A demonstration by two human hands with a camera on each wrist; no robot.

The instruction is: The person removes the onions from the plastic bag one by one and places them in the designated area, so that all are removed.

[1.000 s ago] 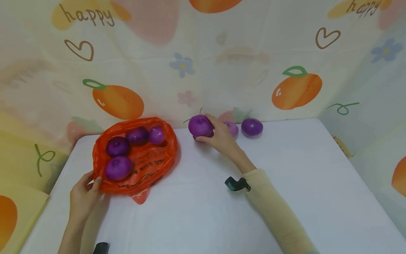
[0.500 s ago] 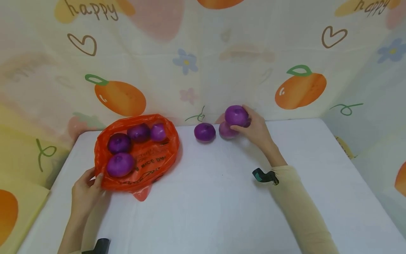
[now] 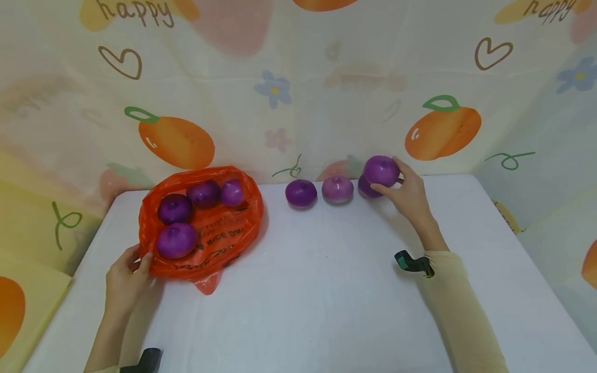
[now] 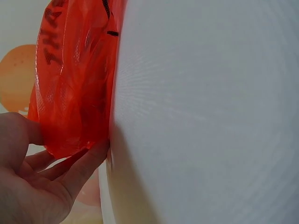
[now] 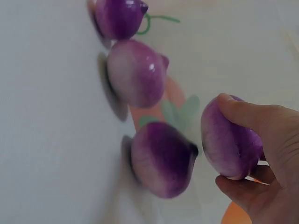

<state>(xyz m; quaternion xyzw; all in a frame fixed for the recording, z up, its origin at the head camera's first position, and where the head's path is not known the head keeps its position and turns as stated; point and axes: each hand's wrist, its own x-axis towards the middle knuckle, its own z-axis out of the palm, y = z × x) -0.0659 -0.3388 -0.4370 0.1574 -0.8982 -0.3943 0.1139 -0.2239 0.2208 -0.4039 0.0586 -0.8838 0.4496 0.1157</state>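
Observation:
My right hand (image 3: 410,198) grips a purple onion (image 3: 381,171) between thumb and fingers, raised above the table. In the head view it overlaps a darker onion (image 3: 368,189) standing behind it at the back edge; the right wrist view shows a gap between the held onion (image 5: 230,140) and that onion (image 5: 163,161). To the left, a paler onion (image 3: 338,189) and a dark one (image 3: 301,194) continue the row. My left hand (image 3: 126,280) holds the near-left rim of an opened red plastic bag (image 3: 224,259), thumb on the rim. Several onions lie inside it, including a large one (image 3: 177,241).
A white-covered table (image 3: 298,300) carries everything. Behind it rises a cloth backdrop (image 3: 308,119) printed with oranges, flowers and hearts, close to the row of onions. A dark strap piece (image 3: 414,262) sits at the right cuff.
My right hand has moved right along the row with the held onion, passing over the dark and paler onions to the rightmost one. The left hand keeps its hold on the bag.

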